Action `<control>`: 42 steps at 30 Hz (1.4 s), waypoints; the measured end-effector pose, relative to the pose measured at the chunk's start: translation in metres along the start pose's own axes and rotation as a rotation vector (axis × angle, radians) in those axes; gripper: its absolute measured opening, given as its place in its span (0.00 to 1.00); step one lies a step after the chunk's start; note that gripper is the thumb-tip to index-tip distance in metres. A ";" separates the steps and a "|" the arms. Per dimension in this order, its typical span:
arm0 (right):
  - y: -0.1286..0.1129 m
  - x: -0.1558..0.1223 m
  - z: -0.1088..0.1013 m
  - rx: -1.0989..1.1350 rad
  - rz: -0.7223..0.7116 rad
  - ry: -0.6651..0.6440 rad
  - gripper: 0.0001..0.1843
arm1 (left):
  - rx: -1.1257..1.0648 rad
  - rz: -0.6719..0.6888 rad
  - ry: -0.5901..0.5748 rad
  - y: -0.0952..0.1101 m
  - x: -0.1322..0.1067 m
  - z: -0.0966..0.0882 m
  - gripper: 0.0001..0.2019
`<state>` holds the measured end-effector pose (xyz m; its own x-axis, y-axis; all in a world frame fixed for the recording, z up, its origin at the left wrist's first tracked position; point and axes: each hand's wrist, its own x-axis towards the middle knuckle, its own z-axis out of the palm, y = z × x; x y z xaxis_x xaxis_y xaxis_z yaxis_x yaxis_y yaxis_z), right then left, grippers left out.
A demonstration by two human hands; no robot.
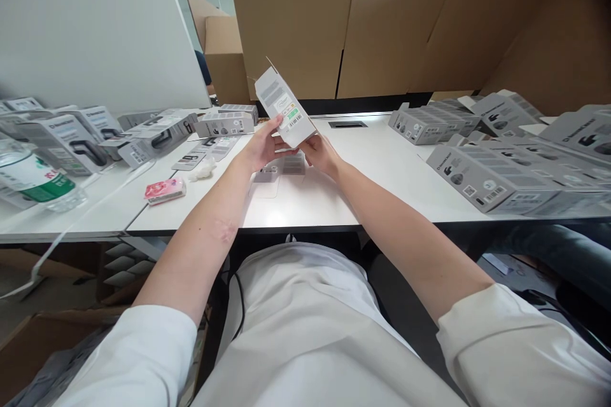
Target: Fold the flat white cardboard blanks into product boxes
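Observation:
Tilted above the middle of the table is a small grey-and-white cardboard box (pixel 281 102), with a flap standing up at its upper end and a barcode and green label near its lower end. My left hand (pixel 264 143) grips its left side, the thumb lying on the label face. At the lower right corner, my right hand (pixel 322 152) has its fingers closed on the same box; its fingertips are partly hidden. Beneath both hands, a flat grey printed carton piece (pixel 292 164) lies on the white table (pixel 372 184).
Rows of similar boxes (pixel 482 178) stand at the right, with more boxes (pixel 162 130) at the left. A pink tissue pack (pixel 165 191), a crumpled white wad (pixel 203 168) and a water bottle (pixel 38 178) lie on the left. Large brown cardboard (pixel 296 19) rises behind the table.

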<state>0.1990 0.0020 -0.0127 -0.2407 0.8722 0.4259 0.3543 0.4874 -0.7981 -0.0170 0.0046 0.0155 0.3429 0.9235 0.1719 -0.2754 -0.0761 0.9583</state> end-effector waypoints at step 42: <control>-0.007 -0.001 0.000 0.110 0.005 0.045 0.51 | 0.056 -0.031 0.048 -0.005 0.009 -0.005 0.45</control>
<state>0.1963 -0.0022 -0.0071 -0.1977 0.8766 0.4388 0.2530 0.4781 -0.8411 -0.0175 0.0156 0.0116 0.3063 0.9427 0.1319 -0.2141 -0.0668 0.9745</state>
